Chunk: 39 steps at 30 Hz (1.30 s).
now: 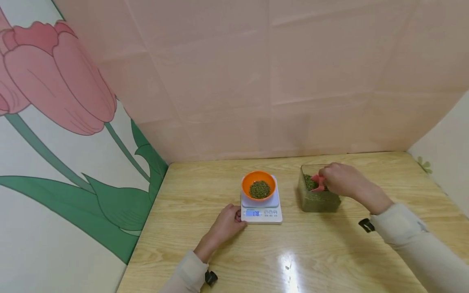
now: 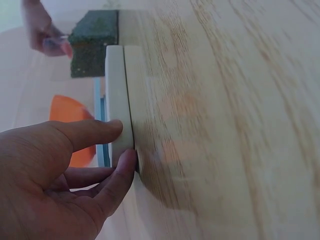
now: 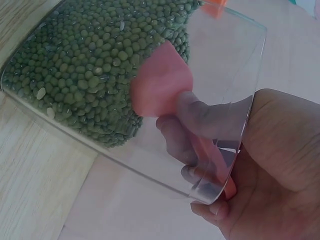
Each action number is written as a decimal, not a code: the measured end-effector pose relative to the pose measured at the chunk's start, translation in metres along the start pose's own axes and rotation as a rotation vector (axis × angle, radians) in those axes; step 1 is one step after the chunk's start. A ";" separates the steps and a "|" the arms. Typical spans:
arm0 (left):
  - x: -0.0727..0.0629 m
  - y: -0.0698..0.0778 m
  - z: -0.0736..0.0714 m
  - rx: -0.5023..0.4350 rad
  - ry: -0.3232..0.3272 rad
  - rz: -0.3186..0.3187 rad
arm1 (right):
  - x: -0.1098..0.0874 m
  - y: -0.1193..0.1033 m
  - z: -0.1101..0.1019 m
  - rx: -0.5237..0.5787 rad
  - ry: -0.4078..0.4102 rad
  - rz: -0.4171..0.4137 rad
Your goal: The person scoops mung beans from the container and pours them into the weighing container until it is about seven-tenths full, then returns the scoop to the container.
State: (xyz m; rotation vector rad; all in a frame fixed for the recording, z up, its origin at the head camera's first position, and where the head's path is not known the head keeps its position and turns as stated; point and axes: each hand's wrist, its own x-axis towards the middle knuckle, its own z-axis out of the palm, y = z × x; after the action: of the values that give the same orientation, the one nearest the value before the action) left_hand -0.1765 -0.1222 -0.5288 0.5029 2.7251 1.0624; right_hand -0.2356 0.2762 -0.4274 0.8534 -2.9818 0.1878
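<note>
A white kitchen scale [image 1: 261, 220] carries an orange bowl [image 1: 246, 188] with a small heap of green mung beans [image 1: 260, 190] in it. Its lit display reads something like 178. My left hand [image 1: 226, 224] holds the scale's near left corner, thumb and fingertips on its edge in the left wrist view. To the right stands a clear container [image 1: 319, 206] partly filled with more mung beans [image 3: 95, 60]. My right hand [image 1: 342, 180] reaches into it and grips a pink scoop [image 3: 162, 82] by the handle. The scoop's head is down against the beans.
Everything stands on a wood-grain table [image 1: 205, 179]. A pinkish sheet [image 1: 234, 101] covers the wall behind it, and a wall with tulip pictures [image 1: 66, 81] rises at the left. Another pale wall [image 1: 447, 162] borders the right side.
</note>
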 end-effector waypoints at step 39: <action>-0.001 0.003 -0.001 0.009 0.000 -0.009 | -0.002 0.010 -0.001 0.038 0.091 -0.053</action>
State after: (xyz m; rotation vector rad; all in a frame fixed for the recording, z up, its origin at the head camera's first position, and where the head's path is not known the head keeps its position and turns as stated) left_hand -0.1751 -0.1215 -0.5263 0.4919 2.7306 1.0482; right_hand -0.2395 0.2859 -0.4278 0.9004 -2.8768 0.2750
